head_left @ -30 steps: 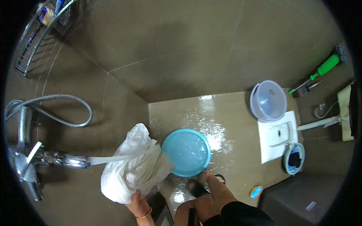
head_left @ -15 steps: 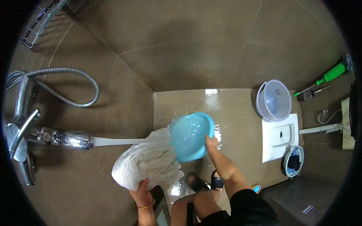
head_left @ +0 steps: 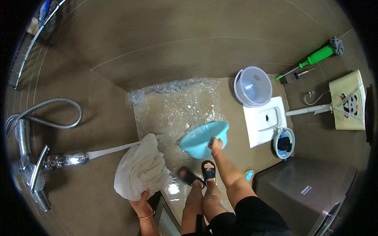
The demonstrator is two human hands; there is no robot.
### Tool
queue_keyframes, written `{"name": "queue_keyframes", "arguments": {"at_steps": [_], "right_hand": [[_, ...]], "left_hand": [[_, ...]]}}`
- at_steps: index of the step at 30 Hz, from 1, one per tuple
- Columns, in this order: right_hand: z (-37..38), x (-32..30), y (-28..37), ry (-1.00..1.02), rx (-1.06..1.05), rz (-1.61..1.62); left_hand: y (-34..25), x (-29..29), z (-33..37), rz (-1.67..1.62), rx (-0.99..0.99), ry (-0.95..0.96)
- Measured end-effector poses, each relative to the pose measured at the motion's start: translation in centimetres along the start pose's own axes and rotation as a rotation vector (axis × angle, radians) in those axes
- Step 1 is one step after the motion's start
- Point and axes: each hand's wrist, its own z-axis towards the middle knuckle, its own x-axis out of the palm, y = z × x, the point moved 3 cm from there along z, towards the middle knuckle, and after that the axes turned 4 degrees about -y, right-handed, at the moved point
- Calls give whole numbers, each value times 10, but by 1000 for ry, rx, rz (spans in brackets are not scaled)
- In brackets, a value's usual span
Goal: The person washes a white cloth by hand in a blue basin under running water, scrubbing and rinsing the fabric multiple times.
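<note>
My left hand (head_left: 141, 205) grips a bunched white cloth (head_left: 141, 167) from below and holds it up beside the running tap (head_left: 76, 158). The stream of water (head_left: 112, 150) meets the cloth's upper edge. With my right hand (head_left: 215, 144) I grasp the rim of a light blue basin (head_left: 197, 141), which is tilted low over the wet floor. Splashed water (head_left: 177, 102) spreads over the tiles beyond the basin. My right fingers are wrapped round the rim and partly hidden.
A pale bucket (head_left: 254, 88) stands by the white squat toilet (head_left: 267, 118). Next to it is a small pail (head_left: 284, 143) with dark cloth. A green-handled brush (head_left: 319, 55) leans at the right wall. A shower hose (head_left: 75, 103) loops above the tap. My sandals (head_left: 208, 171) are on wet tiles.
The basin has been tipped and its water has poured out across the floor to the wall. My left hand still holds the cloth near the stream. The whole view has shifted.
</note>
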Motion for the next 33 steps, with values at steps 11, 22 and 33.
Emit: {"name": "queue_keyframes", "arguments": {"at_steps": [11,22,33], "right_hand": [[-78,-13,83,132,-1057,-1188],[-165,72,130,290,-748,-1163],[-165,70,12,729,325,-54]], "left_hand": [[-18,-9,-37,-18,-234,-48],[-14,-62,-61,-68,-218,-221],[-39,-101,-71,-69,-188,-344]]}}
